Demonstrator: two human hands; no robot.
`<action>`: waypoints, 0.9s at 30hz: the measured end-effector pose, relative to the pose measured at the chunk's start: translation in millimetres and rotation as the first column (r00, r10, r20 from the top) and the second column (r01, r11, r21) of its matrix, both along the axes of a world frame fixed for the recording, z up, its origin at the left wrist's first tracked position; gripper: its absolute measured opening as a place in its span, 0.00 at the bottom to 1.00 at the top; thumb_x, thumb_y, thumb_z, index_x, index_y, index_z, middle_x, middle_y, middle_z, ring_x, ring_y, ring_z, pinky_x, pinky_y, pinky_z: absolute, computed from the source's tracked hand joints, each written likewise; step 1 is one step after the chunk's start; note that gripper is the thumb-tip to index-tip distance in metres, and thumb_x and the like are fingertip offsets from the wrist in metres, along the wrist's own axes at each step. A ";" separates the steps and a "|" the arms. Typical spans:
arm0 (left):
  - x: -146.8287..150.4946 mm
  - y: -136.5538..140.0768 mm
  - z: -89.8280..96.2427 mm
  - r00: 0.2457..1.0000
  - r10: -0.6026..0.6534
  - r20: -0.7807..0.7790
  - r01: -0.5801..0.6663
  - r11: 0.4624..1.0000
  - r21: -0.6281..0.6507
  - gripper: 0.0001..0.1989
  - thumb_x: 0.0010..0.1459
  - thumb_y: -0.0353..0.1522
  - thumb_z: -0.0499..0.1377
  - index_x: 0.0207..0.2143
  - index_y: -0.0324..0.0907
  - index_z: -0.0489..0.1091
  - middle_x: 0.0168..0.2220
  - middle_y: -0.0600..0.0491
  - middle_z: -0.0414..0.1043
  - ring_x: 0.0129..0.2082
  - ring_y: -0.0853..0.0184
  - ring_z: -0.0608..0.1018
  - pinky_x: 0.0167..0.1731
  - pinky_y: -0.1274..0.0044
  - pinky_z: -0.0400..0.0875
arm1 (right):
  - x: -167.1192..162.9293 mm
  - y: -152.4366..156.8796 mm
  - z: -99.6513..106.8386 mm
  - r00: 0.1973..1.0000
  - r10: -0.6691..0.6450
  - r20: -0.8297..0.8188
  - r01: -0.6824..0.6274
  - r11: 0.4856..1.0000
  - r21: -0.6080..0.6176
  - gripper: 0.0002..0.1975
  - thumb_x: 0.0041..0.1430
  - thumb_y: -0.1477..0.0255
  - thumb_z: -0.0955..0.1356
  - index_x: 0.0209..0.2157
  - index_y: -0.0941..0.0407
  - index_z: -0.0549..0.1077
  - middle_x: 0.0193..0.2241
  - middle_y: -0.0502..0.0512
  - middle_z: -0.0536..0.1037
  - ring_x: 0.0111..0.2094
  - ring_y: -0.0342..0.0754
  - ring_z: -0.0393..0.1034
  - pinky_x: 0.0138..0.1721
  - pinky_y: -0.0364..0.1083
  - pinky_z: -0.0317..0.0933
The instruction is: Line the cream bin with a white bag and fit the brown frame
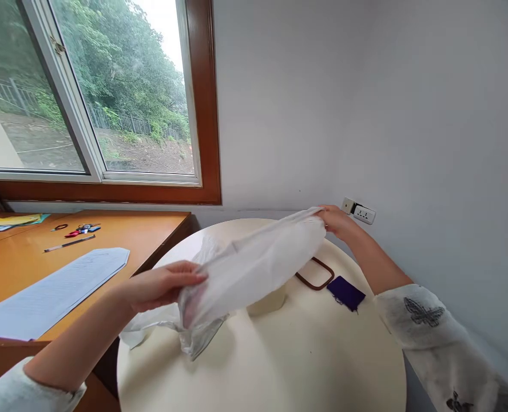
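A thin, see-through white plastic bag (254,257) is stretched on a slant between my two hands, above a round cream table. My left hand (168,283) pinches its near left end between thumb and fingers. At the far right, my right hand (333,220) grips the upper corner, fingers partly hidden behind it. Crumpled folds of the bag hang below my left hand and trail to the left. Beneath the bag sits a cream object (269,302), mostly covered, so its kind cannot be made out. A brown rounded frame (320,281) and a dark purple cloth piece (346,293) lie right of it.
The round table (280,366) stands against a wooden desk (120,223) on the left. On the desk are paper sheets (56,292), a pen (69,244), a small bunch of keys (84,229) and coloured papers (11,221). A wall socket (364,214) is behind my right hand.
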State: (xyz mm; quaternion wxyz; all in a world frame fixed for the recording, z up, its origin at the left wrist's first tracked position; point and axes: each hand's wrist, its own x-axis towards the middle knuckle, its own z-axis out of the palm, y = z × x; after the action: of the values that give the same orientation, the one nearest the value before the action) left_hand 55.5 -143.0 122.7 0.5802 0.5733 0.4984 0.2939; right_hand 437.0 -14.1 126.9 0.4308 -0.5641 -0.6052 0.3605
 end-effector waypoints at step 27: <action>78.1 79.5 0.4 0.992 0.127 0.013 -0.124 0.937 0.328 0.08 0.45 0.35 0.58 0.25 0.38 0.66 0.22 0.54 0.67 0.21 0.71 0.69 0.21 0.80 0.62 | -11.9 -37.1 22.4 0.769 0.430 0.472 -0.286 0.893 -0.347 0.10 0.35 0.66 0.74 0.21 0.55 0.74 0.24 0.53 0.76 0.27 0.48 0.67 0.24 0.42 0.58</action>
State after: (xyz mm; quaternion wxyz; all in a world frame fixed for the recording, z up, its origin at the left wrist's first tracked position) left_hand 133.6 -63.5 123.1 0.4547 0.6300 0.4804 0.4068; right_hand 425.0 -51.3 149.3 0.0902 -0.5655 -0.7466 0.3385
